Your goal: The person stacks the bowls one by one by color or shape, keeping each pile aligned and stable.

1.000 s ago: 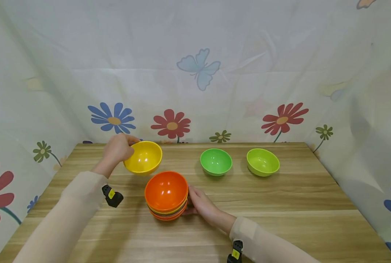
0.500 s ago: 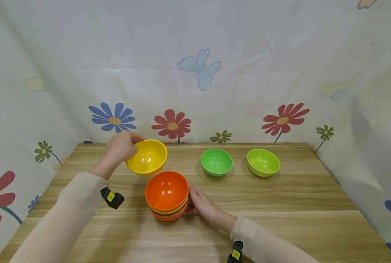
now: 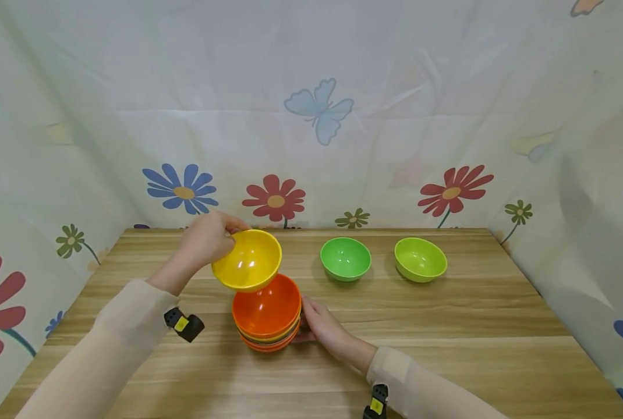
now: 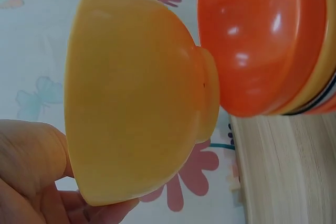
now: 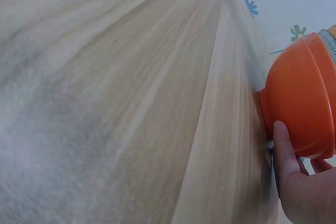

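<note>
My left hand (image 3: pixel 209 238) pinches the rim of a yellow bowl (image 3: pixel 254 262), tilted and raised close over the stack of bowls. In the left wrist view the outside and foot of this yellow bowl (image 4: pixel 131 98) show, the foot overlapping the orange bowl's edge. The stack (image 3: pixel 266 314) has an orange bowl on top, with yellow, dark-patterned and orange rims below. My right hand (image 3: pixel 327 329) holds the right side of the stack low down. In the right wrist view a finger (image 5: pixel 284 145) lies against the bottom orange bowl (image 5: pixel 299 98); other fingers are partly hidden behind it.
A green bowl (image 3: pixel 345 259) and a lime-green bowl (image 3: pixel 420 260) stand apart toward the back of the wooden table (image 3: pixel 448 343). Behind the table hangs a white curtain (image 3: pixel 374 145) with flowers and a butterfly.
My left hand has carried the yellow bowl to the right, so it now overlaps the top of the stack in the head view. The right hand and the stack have stayed put.
</note>
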`<state>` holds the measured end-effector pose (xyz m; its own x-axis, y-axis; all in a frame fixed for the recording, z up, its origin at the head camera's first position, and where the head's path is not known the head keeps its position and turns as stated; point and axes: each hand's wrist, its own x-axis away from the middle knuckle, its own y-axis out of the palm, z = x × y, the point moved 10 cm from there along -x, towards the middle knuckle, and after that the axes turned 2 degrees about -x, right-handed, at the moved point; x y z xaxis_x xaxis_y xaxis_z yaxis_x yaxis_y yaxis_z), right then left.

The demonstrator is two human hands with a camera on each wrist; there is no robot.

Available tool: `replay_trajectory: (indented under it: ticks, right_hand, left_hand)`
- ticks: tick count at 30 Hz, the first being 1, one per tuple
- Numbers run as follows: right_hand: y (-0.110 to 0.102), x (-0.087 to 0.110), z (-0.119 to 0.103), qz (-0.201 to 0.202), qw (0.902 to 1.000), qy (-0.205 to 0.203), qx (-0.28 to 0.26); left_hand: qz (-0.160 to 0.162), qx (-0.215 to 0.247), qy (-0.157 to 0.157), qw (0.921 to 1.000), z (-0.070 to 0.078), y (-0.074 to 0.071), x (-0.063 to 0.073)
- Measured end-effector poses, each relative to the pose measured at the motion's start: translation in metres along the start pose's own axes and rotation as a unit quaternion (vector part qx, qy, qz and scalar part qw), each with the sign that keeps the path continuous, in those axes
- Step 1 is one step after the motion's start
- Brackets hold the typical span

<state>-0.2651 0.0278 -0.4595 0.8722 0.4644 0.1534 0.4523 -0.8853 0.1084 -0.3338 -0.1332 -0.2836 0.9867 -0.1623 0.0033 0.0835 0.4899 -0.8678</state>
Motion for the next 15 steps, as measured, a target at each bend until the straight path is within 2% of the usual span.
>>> replay_trajectory:
  ticks: [5, 15]
  right_hand:
    - [0.000, 0.000, -0.001, -0.003, 1.0000, -0.002, 0.001]
    - [0.000, -0.001, 0.000, 0.001, 1.0000, -0.001, -0.002]
  left_hand:
    - [-0.014, 0.016, 0.004, 0.9998, 0.007, 0.009, 0.004]
    - [-0.036, -0.002, 0.001, 0.9994, 0.017, 0.024, 0.013]
